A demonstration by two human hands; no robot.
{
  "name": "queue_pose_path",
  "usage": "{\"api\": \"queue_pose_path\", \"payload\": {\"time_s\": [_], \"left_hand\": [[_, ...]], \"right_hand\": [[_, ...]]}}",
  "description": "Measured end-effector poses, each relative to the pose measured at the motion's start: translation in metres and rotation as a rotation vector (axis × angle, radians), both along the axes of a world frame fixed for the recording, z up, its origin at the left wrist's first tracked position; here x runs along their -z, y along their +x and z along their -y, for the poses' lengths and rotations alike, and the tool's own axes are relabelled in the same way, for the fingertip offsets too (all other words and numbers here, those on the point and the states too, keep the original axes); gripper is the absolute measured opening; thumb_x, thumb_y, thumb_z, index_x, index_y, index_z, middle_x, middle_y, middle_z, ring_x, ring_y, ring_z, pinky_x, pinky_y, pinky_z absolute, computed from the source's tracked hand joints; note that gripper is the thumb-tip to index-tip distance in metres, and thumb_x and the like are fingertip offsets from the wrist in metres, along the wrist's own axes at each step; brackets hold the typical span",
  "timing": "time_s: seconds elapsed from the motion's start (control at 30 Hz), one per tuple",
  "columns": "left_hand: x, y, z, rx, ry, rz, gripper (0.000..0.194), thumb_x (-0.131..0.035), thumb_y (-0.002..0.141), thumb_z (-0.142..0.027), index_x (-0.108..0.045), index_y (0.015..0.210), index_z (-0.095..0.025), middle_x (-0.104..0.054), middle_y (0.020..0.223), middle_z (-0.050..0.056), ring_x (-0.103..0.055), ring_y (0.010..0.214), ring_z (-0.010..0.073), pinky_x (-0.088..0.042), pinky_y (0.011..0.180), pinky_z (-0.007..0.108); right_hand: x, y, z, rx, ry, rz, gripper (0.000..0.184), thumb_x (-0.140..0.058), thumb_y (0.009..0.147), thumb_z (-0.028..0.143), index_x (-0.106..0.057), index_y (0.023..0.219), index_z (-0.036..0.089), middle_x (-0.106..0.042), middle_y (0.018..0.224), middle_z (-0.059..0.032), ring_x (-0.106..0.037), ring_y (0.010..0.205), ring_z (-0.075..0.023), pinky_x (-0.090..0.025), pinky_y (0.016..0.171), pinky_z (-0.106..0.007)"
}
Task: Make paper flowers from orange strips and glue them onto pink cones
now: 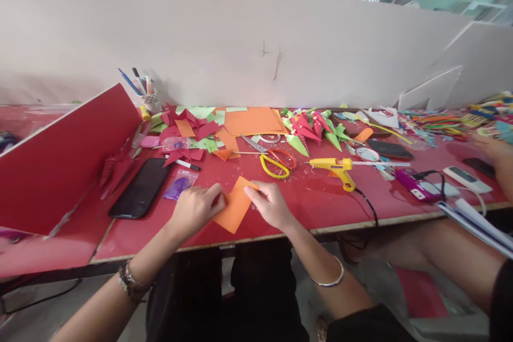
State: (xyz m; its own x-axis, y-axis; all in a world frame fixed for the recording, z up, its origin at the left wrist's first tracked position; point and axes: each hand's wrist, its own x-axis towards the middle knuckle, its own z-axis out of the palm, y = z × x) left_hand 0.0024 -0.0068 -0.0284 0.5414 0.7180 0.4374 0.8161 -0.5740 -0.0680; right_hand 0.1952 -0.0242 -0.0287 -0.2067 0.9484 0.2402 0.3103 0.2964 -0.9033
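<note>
An orange piece of paper (234, 211) is held between both hands just above the front edge of the red table (192, 235). My left hand (198, 206) is closed, its fingers pinching the paper's left side. At the upper right corner, my right hand (270, 203) grips the paper between thumb and fingers. Beyond the hands lie scissors (276, 166) with yellow and red handles. To the right rests a yellow hot glue gun (334, 167) with a glue stick in its back. A small bag of purple bits (180, 184) sits left of my left hand.
A black phone (140, 188) and a leaning red board (68, 160) are at left. Cut papers (192, 128), orange sheets (252, 120) and red and green paper cones (312, 128) line the back. A purple power strip (419, 186) and another person's arm (503, 165) are at right.
</note>
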Motion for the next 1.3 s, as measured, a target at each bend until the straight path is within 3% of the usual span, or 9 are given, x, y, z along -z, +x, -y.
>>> {"api": "queue_pose_path", "payload": {"time_s": [0.17, 0.3, 0.57, 0.63, 0.73, 0.8, 0.87, 1.1, 1.3], "left_hand": [[0.007, -0.028, -0.007, -0.048, -0.071, -0.028, 0.018, -0.039, 0.075, -0.021, -0.052, 0.063, -0.017, -0.053, 0.045, -0.001, -0.046, 0.042, 0.0102, -0.022, 0.043, 0.021], [0.002, -0.031, -0.010, -0.127, -0.064, -0.069, 0.020, -0.038, 0.075, -0.024, -0.053, 0.063, -0.017, -0.053, 0.047, -0.001, -0.046, 0.043, 0.0109, -0.021, 0.043, 0.021], [-0.001, -0.032, -0.011, -0.205, -0.234, -0.016, 0.020, -0.038, 0.074, -0.028, -0.053, 0.065, -0.017, -0.050, 0.047, -0.001, -0.043, 0.043, 0.0106, -0.022, 0.043, 0.021], [-0.006, -0.031, -0.009, -0.178, -0.306, 0.145, 0.020, -0.036, 0.077, -0.029, -0.052, 0.073, -0.017, -0.054, 0.055, -0.001, -0.045, 0.046, 0.0100, -0.028, 0.046, 0.020], [-0.020, -0.020, -0.003, 0.005, -0.428, 0.380, 0.022, -0.035, 0.081, -0.031, -0.049, 0.087, -0.015, -0.057, 0.072, 0.001, -0.051, 0.061, 0.0112, -0.036, 0.057, 0.020], [-0.028, -0.008, 0.001, 0.183, -0.580, 0.385, 0.021, -0.039, 0.080, -0.031, -0.049, 0.090, -0.015, -0.057, 0.076, 0.001, -0.050, 0.063, 0.0104, -0.037, 0.058, 0.019], [-0.032, 0.005, 0.004, 0.261, -0.684, 0.346, 0.019, -0.043, 0.079, -0.033, -0.051, 0.080, -0.015, -0.054, 0.067, -0.002, -0.045, 0.055, 0.0087, -0.034, 0.051, 0.018], [-0.014, 0.021, 0.007, 0.043, -0.823, 0.681, 0.024, -0.045, 0.079, -0.039, -0.046, 0.072, -0.016, -0.050, 0.054, -0.004, -0.050, 0.048, 0.0095, -0.037, 0.045, 0.018], [-0.016, 0.027, 0.009, 0.060, -0.979, 0.839, 0.023, -0.046, 0.079, -0.038, -0.048, 0.075, -0.015, -0.059, 0.061, 0.000, -0.058, 0.056, 0.0128, -0.044, 0.054, 0.022]], "right_hand": [[0.002, 0.018, -0.003, 0.027, -0.033, -0.015, 0.030, -0.041, 0.083, 0.035, -0.043, 0.059, 0.017, -0.041, 0.051, 0.0042, -0.042, 0.046, -0.0072, -0.031, 0.046, -0.021], [0.004, 0.018, -0.005, 0.031, -0.040, -0.040, 0.029, -0.042, 0.082, 0.037, -0.044, 0.060, 0.017, -0.040, 0.050, 0.0043, -0.042, 0.045, -0.0077, -0.032, 0.045, -0.021], [0.001, 0.018, -0.012, 0.367, 0.147, -0.109, 0.026, -0.039, 0.083, 0.036, -0.039, 0.062, 0.020, -0.034, 0.052, 0.0039, -0.037, 0.048, -0.0093, -0.031, 0.046, -0.022], [-0.003, 0.021, -0.012, 0.285, 0.191, 0.010, 0.027, -0.041, 0.082, 0.034, -0.039, 0.060, 0.019, -0.034, 0.053, 0.0040, -0.035, 0.049, -0.0088, -0.029, 0.047, -0.022], [-0.011, 0.018, -0.010, -0.032, 0.189, 0.192, 0.027, -0.045, 0.082, 0.033, -0.041, 0.059, 0.018, -0.037, 0.055, 0.0044, -0.034, 0.051, -0.0079, -0.027, 0.048, -0.021], [-0.017, 0.013, -0.007, -0.200, 0.186, 0.258, 0.027, -0.046, 0.081, 0.032, -0.041, 0.059, 0.018, -0.037, 0.055, 0.0050, -0.034, 0.051, -0.0073, -0.026, 0.048, -0.021], [-0.023, 0.008, -0.006, -0.272, 0.201, 0.279, 0.027, -0.046, 0.082, 0.031, -0.042, 0.059, 0.018, -0.038, 0.055, 0.0052, -0.035, 0.051, -0.0071, -0.026, 0.049, -0.020], [-0.020, 0.000, -0.006, -0.095, 0.198, 0.181, 0.015, -0.038, 0.083, 0.022, -0.052, 0.078, 0.017, -0.056, 0.076, -0.0011, -0.051, 0.068, -0.0102, -0.036, 0.058, -0.020], [-0.012, -0.006, -0.005, 0.025, 0.276, 0.375, 0.013, -0.038, 0.080, 0.018, -0.051, 0.077, 0.018, -0.057, 0.068, -0.0004, -0.050, 0.060, -0.0105, -0.033, 0.055, -0.021]]}}
